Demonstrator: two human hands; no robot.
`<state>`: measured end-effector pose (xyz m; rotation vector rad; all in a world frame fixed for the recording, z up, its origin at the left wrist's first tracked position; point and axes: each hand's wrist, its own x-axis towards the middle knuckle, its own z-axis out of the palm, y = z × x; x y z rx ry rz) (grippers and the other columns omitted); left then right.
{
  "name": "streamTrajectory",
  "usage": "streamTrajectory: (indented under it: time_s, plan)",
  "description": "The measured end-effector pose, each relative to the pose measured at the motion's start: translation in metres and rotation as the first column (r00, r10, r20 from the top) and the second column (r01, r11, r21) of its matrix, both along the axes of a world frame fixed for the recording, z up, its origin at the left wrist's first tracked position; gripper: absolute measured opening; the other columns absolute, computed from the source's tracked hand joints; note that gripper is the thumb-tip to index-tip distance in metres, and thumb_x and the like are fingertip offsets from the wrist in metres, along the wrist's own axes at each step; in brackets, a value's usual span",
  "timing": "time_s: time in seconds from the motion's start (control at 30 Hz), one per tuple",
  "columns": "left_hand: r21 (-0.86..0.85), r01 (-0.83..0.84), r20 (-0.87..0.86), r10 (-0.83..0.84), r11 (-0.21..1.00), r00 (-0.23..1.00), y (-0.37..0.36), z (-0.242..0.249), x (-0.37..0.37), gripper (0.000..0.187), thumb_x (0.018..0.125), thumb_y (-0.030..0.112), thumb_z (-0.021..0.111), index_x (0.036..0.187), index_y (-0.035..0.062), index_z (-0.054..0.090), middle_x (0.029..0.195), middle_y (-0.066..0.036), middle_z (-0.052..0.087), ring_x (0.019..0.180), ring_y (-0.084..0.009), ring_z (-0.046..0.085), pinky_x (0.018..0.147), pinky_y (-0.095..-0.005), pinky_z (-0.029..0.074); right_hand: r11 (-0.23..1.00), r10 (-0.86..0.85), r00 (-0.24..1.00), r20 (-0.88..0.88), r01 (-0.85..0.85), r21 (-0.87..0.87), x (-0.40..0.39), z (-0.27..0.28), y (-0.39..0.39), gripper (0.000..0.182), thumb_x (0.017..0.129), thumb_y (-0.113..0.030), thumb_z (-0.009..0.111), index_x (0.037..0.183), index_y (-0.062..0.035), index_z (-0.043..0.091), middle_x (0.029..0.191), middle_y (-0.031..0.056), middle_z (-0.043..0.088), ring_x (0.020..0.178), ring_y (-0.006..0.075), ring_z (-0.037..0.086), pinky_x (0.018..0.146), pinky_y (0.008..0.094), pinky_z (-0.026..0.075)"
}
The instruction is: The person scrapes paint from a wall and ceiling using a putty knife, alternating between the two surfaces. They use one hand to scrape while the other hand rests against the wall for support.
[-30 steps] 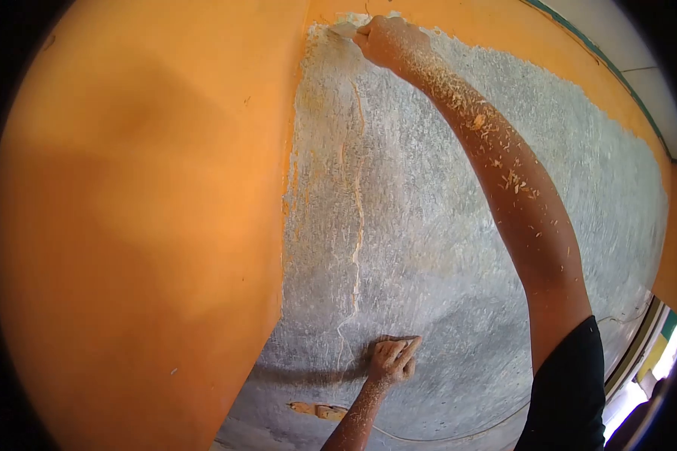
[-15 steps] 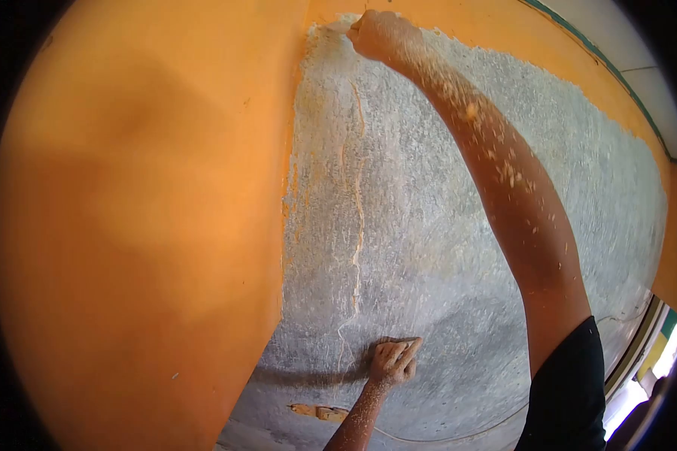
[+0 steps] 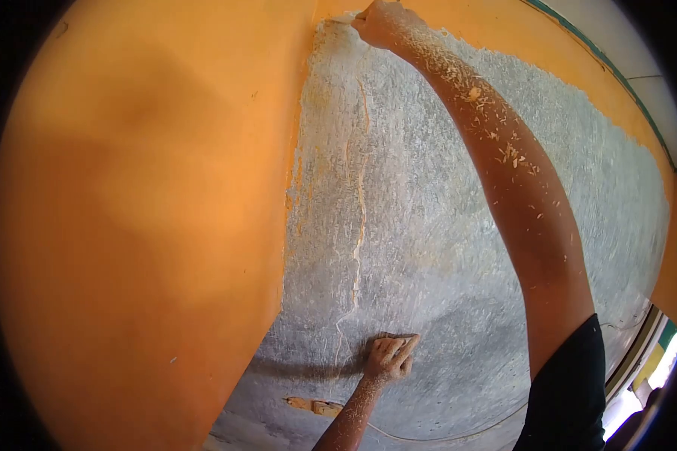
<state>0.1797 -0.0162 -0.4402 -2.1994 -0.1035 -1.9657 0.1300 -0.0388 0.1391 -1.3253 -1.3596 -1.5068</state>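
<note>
At the top of the wall, my right hand (image 3: 384, 24) is closed around a scraper (image 3: 343, 19); only a bit of its thin blade shows, against the ragged orange paint edge near the corner. Pale paint flakes (image 3: 511, 156) cling along my right forearm. Lower down, my left hand (image 3: 388, 358) rests against the bare grey wall (image 3: 429, 203) with its dusty fingers bent in. A dark edge shows above those fingers, but I cannot make out what it is. A thin pale crack (image 3: 358, 225) runs down the grey surface between the two hands.
An orange wall (image 3: 143, 248) meets the grey one at a corner on the left. Below my left hand is an orange-smeared fitting or recess (image 3: 312, 406), with a thin cable (image 3: 444, 439) along the wall. A bright opening (image 3: 666, 368) lies at the lower right.
My right hand has shifted slightly up with the scraper, near the corner. My left hand stays on about the same spot of the wall. The view has moved a little.
</note>
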Motion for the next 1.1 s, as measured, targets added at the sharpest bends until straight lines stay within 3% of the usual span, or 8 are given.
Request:
streamTrajectory:
  time_s: [0.3, 0.4, 0.53, 0.63, 0.77, 0.87, 1.0, 1.1]
  plan:
    - [-0.006, 0.000, -0.002, 0.000, 1.000, 1.000, -0.001, 0.001, -0.003, 0.046, 0.077, 0.012, 0.061, 0.123, 0.0136, 0.064, 0.089, -0.003, 0.057, 0.078, -0.0194, 0.058, 0.078, -0.0383, 0.046, 0.982, -0.190, 0.971, 0.146, 0.185, 0.047, 0.035, -0.026, -0.026, 0.034, 0.091, -0.037, 0.056, 0.102, -0.0086, 0.070, 0.089, 0.0162, 0.070, 0.082, 0.0329, 0.070, 0.074, 0.0479, 0.055]
    - [-0.006, 0.003, 0.038, -0.003, 1.000, 0.999, 0.000, -0.002, 0.005, 0.046, 0.077, 0.012, 0.061, 0.122, 0.0135, 0.064, 0.089, -0.003, 0.058, 0.078, -0.0196, 0.058, 0.078, -0.0382, 0.047, 0.971, -0.236, 0.972, -0.010, 0.235, -0.034, 0.002, -0.015, -0.045, 0.032, 0.087, -0.025, 0.053, 0.102, -0.0007, 0.068, 0.106, 0.0216, 0.066, 0.101, 0.0374, 0.064, 0.084, 0.0460, 0.052]
    - [-0.050, 0.008, -0.005, -0.008, 0.999, 1.000, 0.000, -0.006, 0.003, 0.045, 0.076, 0.012, 0.061, 0.121, 0.0133, 0.065, 0.089, -0.004, 0.058, 0.079, -0.0197, 0.058, 0.077, -0.0382, 0.046, 0.952, -0.302, 0.941, 0.150, 0.288, 0.108, 0.015, -0.020, -0.022, 0.034, 0.088, -0.030, 0.056, 0.101, -0.0011, 0.068, 0.105, 0.0214, 0.067, 0.099, 0.0371, 0.065, 0.082, 0.0466, 0.052]
    - [-0.035, 0.021, 0.013, -0.020, 0.999, 1.000, -0.001, -0.002, 0.001, 0.044, 0.076, 0.011, 0.061, 0.120, 0.0130, 0.065, 0.089, -0.004, 0.058, 0.079, -0.0199, 0.059, 0.077, -0.0382, 0.046, 0.970, -0.235, 0.972, 0.015, 0.235, -0.060, -0.001, -0.018, -0.052, 0.036, 0.090, -0.032, 0.054, 0.099, -0.0003, 0.069, 0.104, 0.0219, 0.067, 0.099, 0.0370, 0.065, 0.082, 0.0472, 0.052]
    - [-0.063, 0.035, 0.029, -0.033, 0.997, 0.999, -0.004, 0.000, 0.002, 0.043, 0.076, 0.010, 0.060, 0.118, 0.0126, 0.066, 0.086, -0.004, 0.058, 0.078, -0.0199, 0.058, 0.077, -0.0383, 0.046, 0.950, -0.303, 0.952, 0.047, 0.306, -0.061, 0.005, 0.006, -0.031, 0.040, 0.092, -0.035, 0.051, 0.098, 0.0001, 0.069, 0.105, 0.0226, 0.067, 0.099, 0.0373, 0.065, 0.082, 0.0475, 0.052]
    - [-0.058, 0.050, 0.057, -0.047, 0.997, 0.997, -0.004, -0.001, 0.004, 0.042, 0.075, 0.010, 0.060, 0.117, 0.0125, 0.066, 0.084, -0.003, 0.058, 0.077, -0.0198, 0.058, 0.077, -0.0384, 0.046, 0.973, -0.226, 0.972, 0.063, 0.221, 0.070, 0.009, -0.020, -0.031, 0.038, 0.090, -0.032, 0.051, 0.099, -0.0002, 0.069, 0.106, 0.0231, 0.066, 0.100, 0.0375, 0.065, 0.082, 0.0474, 0.052]
    - [-0.045, 0.033, 0.024, -0.032, 0.998, 0.999, -0.004, -0.002, 0.000, 0.043, 0.075, 0.010, 0.060, 0.118, 0.0126, 0.066, 0.084, -0.003, 0.058, 0.077, -0.0199, 0.059, 0.077, -0.0383, 0.046, 0.969, -0.230, 0.973, 0.018, 0.231, -0.094, -0.005, 0.002, -0.042, 0.040, 0.092, -0.034, 0.050, 0.104, -0.0011, 0.068, 0.108, 0.0239, 0.065, 0.103, 0.0411, 0.063, 0.087, 0.0503, 0.050]
    - [-0.049, 0.037, 0.020, -0.037, 0.998, 0.999, -0.004, 0.000, 0.000, 0.044, 0.075, 0.010, 0.061, 0.119, 0.0126, 0.065, 0.084, -0.003, 0.058, 0.077, -0.0200, 0.059, 0.077, -0.0382, 0.046, 0.971, -0.236, 0.971, 0.046, 0.238, -0.033, 0.004, -0.017, -0.038, 0.045, 0.092, -0.040, 0.049, 0.103, -0.0007, 0.068, 0.107, 0.0248, 0.065, 0.100, 0.0408, 0.064, 0.084, 0.0494, 0.051]
